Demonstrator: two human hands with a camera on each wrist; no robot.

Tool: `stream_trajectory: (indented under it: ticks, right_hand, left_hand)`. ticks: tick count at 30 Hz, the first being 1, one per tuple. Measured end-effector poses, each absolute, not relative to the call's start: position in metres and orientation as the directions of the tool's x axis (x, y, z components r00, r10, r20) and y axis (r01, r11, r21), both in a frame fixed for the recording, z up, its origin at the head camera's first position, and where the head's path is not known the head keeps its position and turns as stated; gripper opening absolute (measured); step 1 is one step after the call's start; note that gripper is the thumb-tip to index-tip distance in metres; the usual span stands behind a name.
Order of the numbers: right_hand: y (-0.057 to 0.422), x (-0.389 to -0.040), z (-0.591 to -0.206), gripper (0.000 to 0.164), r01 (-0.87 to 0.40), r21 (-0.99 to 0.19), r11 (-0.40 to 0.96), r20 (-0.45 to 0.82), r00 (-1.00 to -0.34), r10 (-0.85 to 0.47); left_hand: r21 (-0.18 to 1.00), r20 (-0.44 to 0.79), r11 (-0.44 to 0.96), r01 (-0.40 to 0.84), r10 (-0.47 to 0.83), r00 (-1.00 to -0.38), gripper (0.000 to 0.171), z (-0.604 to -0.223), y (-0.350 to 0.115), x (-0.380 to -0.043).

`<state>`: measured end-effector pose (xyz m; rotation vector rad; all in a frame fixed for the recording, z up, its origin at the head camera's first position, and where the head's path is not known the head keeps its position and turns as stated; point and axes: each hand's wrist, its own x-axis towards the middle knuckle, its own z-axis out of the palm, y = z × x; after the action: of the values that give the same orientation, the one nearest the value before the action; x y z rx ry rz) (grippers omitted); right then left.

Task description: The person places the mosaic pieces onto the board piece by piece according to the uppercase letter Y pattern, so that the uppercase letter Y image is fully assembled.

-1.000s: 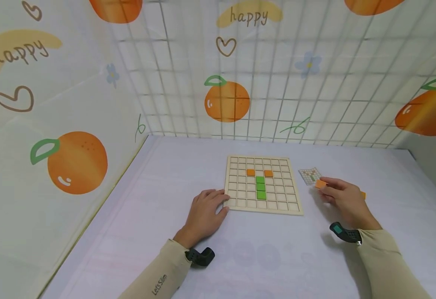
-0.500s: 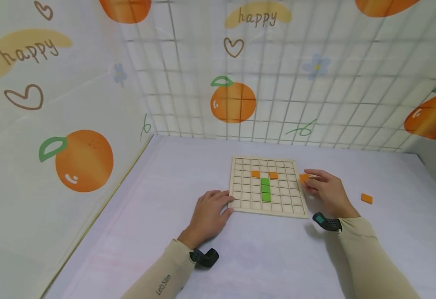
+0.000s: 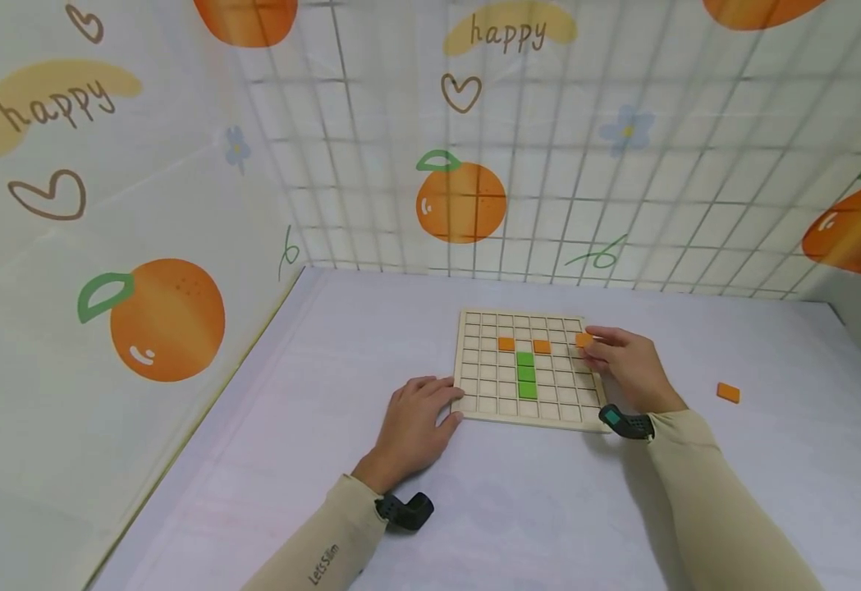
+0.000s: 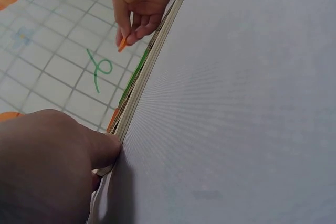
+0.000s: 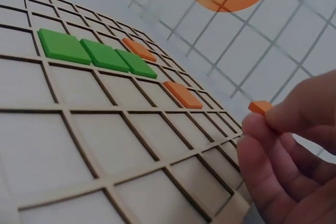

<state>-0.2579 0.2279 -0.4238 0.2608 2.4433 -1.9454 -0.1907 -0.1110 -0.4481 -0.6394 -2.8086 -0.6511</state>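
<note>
In the head view a square wooden grid board (image 3: 563,379) lies flat on the table. Three green tiles (image 3: 526,372) stand in a column in its cells, with an orange tile (image 3: 506,344) and another orange tile (image 3: 542,347) just beyond, to either side. My left hand (image 3: 414,420) holds the board's near left corner between thumb and fingers; the thumb (image 4: 107,149) touches the front edge in the left wrist view. Between thumb and fingers my right hand (image 3: 631,365) pinches an orange tile (image 5: 259,107), raised over the board's right rim.
A loose orange tile (image 3: 729,392) lies on the white tabletop (image 3: 519,501) to the right of my right hand. Behind stands a white grid-patterned sheet (image 3: 548,189), and another printed sheet (image 3: 31,295) closes off the left. Each wrist wears a black band (image 3: 405,511).
The right hand has moved left with its orange tile, from beside the small pattern card to the board's right rim. The card is now hidden from view. The left hand stays at the corner.
</note>
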Motion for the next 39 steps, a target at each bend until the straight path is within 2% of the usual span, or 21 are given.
stream_trajectory:
  ticks: [6, 13, 18, 25, 31, 39]
  right_hand:
    - [0.224, -0.268, -0.426, 0.048, 0.132, -0.96, 0.246, -0.104, -0.987, 0.122]
    - [0.222, -0.275, -0.425, 0.05, 0.062, -0.957, 0.283, -0.044, -0.997, 0.069]
    - [0.22, -0.281, -0.428, 0.047, 0.07, -0.954, 0.29, -0.046, -0.995, 0.089]
    - [0.214, -0.289, -0.43, 0.046, 0.063, -0.91, 0.41, -0.02, -0.994, 0.11]
    - [0.209, -0.289, -0.426, 0.044, 0.05, -0.827, 0.56, 0.008, -0.995, 0.1]
    - [0.206, -0.291, -0.429, 0.045, 0.043, -0.788, 0.615, 0.015, -0.996, 0.088]
  left_hand:
    - [0.375, 0.27, 0.811, 0.449, 0.368, -0.89, 0.032, -0.447, -0.111, -0.191]
    - [0.369, 0.264, 0.812, 0.453, 0.376, -0.888, 0.032, -0.448, -0.112, -0.191]
    - [0.368, 0.262, 0.808, 0.46, 0.385, -0.885, 0.032, -0.447, -0.112, -0.19]
    - [0.358, 0.273, 0.81, 0.464, 0.385, -0.882, 0.032, -0.448, -0.113, -0.191]
    - [0.355, 0.285, 0.806, 0.474, 0.389, -0.876, 0.032, -0.448, -0.113, -0.191]
    - [0.352, 0.286, 0.808, 0.473, 0.388, -0.876, 0.032, -0.448, -0.112, -0.191]
